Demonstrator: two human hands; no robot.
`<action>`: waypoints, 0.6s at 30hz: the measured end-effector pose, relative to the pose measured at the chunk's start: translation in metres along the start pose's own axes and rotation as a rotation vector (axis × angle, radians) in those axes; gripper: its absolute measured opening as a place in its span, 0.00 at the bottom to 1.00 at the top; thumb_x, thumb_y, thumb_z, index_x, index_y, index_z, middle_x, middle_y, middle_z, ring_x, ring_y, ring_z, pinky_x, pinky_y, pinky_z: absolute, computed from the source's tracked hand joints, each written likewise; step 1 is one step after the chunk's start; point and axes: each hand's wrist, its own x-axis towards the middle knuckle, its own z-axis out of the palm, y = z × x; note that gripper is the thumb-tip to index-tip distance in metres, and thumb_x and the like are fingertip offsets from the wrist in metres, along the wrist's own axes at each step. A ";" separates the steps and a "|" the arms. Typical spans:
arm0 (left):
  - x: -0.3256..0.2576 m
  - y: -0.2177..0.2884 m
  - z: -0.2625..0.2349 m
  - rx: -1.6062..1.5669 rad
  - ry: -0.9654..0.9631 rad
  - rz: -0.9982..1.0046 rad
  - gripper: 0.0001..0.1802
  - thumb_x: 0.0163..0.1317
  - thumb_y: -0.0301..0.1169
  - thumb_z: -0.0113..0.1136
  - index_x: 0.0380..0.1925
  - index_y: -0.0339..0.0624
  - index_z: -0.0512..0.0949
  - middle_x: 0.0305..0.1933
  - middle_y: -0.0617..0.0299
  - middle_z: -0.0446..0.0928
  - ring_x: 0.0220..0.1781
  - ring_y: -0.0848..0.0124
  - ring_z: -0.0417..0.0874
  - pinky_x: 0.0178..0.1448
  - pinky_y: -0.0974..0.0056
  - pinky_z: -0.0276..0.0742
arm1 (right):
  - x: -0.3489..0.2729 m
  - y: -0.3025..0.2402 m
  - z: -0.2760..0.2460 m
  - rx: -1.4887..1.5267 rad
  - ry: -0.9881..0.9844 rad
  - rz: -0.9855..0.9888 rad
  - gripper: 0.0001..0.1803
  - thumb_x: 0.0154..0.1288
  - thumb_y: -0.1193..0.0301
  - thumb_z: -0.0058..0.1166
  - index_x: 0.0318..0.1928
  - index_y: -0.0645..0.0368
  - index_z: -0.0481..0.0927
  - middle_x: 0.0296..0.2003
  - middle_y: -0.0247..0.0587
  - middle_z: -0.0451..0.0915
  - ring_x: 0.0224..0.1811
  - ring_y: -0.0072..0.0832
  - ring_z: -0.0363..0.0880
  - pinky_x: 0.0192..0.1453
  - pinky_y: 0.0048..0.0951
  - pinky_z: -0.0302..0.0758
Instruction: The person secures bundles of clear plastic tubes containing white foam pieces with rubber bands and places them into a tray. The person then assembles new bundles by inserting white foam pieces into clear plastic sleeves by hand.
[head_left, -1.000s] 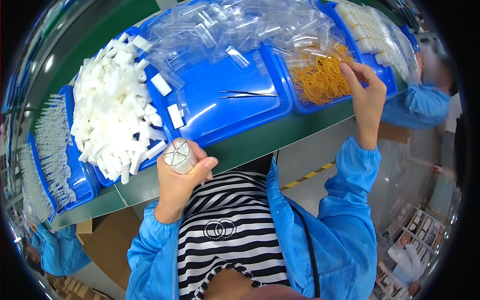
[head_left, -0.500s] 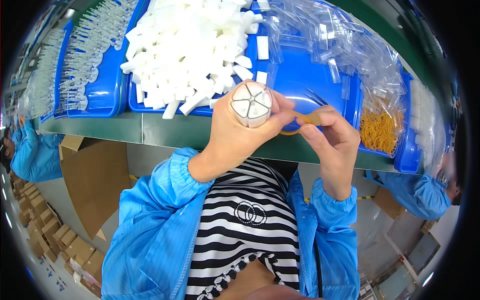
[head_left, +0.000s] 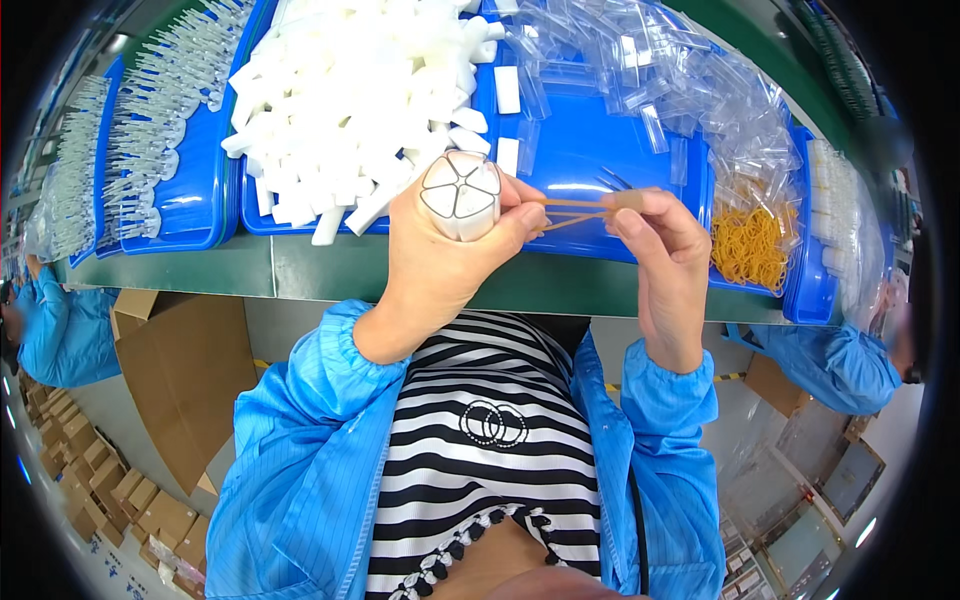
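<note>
White bundle [head_left: 461, 192]: upright in the left hand, round end facing up, wedge-shaped sections parted by dark lines; over the near edge of the green table [head_left: 330, 268].
Left hand [head_left: 435, 250]: fingers and thumb wrapped around the bundle, grasping it.
Orange rubber band [head_left: 572, 203]: stretched taut between both hands; its left end is hidden at the left fingers, so cannot tell whether it encircles the bundle.
Right hand [head_left: 668, 245]: thumb and fingers pinching the band.
Loose white pieces [head_left: 350, 100]: heaped behind the left hand.
Band pile [head_left: 752, 245]: right of the right hand.
</note>
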 end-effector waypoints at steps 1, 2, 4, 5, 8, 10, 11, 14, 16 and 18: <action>0.000 0.000 0.000 0.001 0.002 0.000 0.09 0.59 0.17 0.64 0.34 0.37 0.74 0.39 0.50 0.83 0.36 0.66 0.86 0.44 0.65 0.84 | 0.001 0.002 -0.001 0.001 -0.002 0.000 0.06 0.64 0.77 0.63 0.41 0.64 0.84 0.40 0.39 0.83 0.39 0.21 0.80 0.46 0.21 0.76; 0.001 0.000 0.001 0.018 0.004 -0.012 0.09 0.59 0.17 0.65 0.34 0.37 0.74 0.39 0.50 0.83 0.36 0.67 0.86 0.44 0.65 0.84 | 0.002 0.005 -0.004 -0.118 -0.024 -0.054 0.06 0.63 0.78 0.63 0.41 0.64 0.84 0.40 0.39 0.83 0.39 0.20 0.79 0.45 0.21 0.75; 0.001 -0.001 0.001 0.036 0.004 -0.025 0.09 0.59 0.17 0.65 0.34 0.36 0.74 0.38 0.50 0.83 0.36 0.67 0.86 0.44 0.65 0.84 | 0.003 0.008 -0.006 -0.237 -0.044 -0.109 0.06 0.63 0.78 0.63 0.41 0.65 0.84 0.40 0.38 0.83 0.38 0.20 0.79 0.44 0.21 0.75; 0.002 -0.002 -0.001 0.080 -0.007 -0.022 0.09 0.58 0.17 0.66 0.34 0.36 0.74 0.41 0.49 0.83 0.39 0.66 0.86 0.45 0.65 0.84 | 0.004 0.010 -0.007 -0.248 -0.004 -0.133 0.07 0.62 0.78 0.64 0.41 0.65 0.84 0.40 0.39 0.82 0.38 0.21 0.79 0.43 0.22 0.74; 0.004 0.002 0.002 0.178 -0.027 -0.001 0.10 0.56 0.18 0.68 0.34 0.36 0.75 0.47 0.46 0.82 0.47 0.64 0.85 0.50 0.63 0.83 | 0.011 0.013 -0.013 -0.531 0.053 -0.303 0.09 0.60 0.78 0.65 0.41 0.64 0.84 0.38 0.39 0.81 0.39 0.24 0.78 0.43 0.24 0.74; 0.004 0.002 0.004 0.233 -0.036 0.016 0.11 0.55 0.18 0.68 0.34 0.37 0.75 0.50 0.44 0.81 0.52 0.62 0.84 0.53 0.62 0.83 | 0.012 0.014 -0.018 -0.805 0.068 -0.448 0.09 0.59 0.78 0.66 0.42 0.63 0.84 0.37 0.39 0.81 0.39 0.26 0.78 0.43 0.25 0.73; 0.004 0.001 0.003 0.219 -0.051 0.052 0.12 0.55 0.17 0.69 0.34 0.37 0.75 0.54 0.43 0.80 0.55 0.60 0.83 0.56 0.60 0.82 | 0.012 0.014 -0.021 -0.750 0.039 -0.396 0.09 0.59 0.77 0.66 0.41 0.62 0.84 0.36 0.40 0.80 0.40 0.28 0.78 0.43 0.26 0.73; 0.003 -0.001 0.004 0.200 -0.064 0.100 0.12 0.54 0.17 0.69 0.34 0.37 0.75 0.58 0.42 0.78 0.59 0.58 0.81 0.59 0.58 0.80 | 0.014 0.011 -0.027 -0.765 0.034 -0.376 0.08 0.58 0.77 0.66 0.40 0.62 0.85 0.36 0.40 0.80 0.40 0.29 0.78 0.44 0.27 0.73; 0.003 -0.001 0.006 0.194 -0.061 0.114 0.13 0.54 0.17 0.69 0.34 0.38 0.75 0.58 0.42 0.78 0.59 0.58 0.81 0.60 0.57 0.80 | 0.013 0.007 -0.028 -0.837 0.058 -0.409 0.08 0.58 0.78 0.66 0.39 0.63 0.85 0.37 0.40 0.81 0.40 0.29 0.78 0.44 0.27 0.73; 0.002 0.000 0.010 0.227 -0.040 0.122 0.13 0.53 0.17 0.70 0.33 0.38 0.75 0.59 0.41 0.77 0.60 0.59 0.81 0.59 0.59 0.80 | 0.007 -0.003 -0.026 -0.553 0.034 -0.281 0.07 0.58 0.78 0.65 0.38 0.63 0.85 0.37 0.39 0.81 0.40 0.28 0.78 0.45 0.27 0.73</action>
